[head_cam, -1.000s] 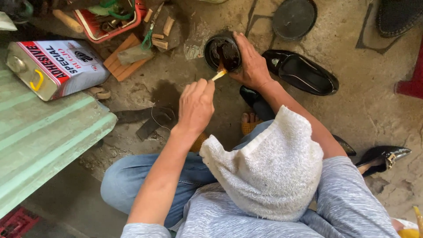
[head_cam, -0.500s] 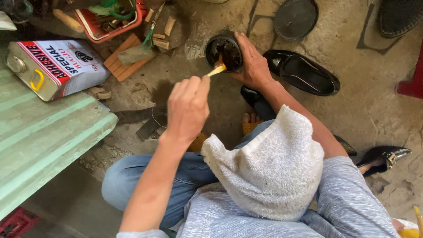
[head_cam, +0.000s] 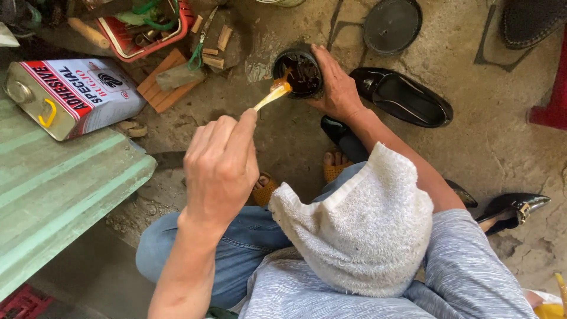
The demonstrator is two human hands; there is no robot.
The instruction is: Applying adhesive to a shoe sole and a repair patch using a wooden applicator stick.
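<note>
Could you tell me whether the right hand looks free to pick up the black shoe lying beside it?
Probably not yet: the right hand is gripping the small black pot, though the black shoe lies uncovered beside it.

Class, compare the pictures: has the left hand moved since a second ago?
Yes. The left hand has drawn back toward the body, away from the black pot, and sits lower in view.

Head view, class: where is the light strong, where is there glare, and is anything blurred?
Head view: daylight is strongest on the concrete floor at right; glare glints on the black shoe; the lower left lies in shadow; the left hand and brush look sharp.
</note>
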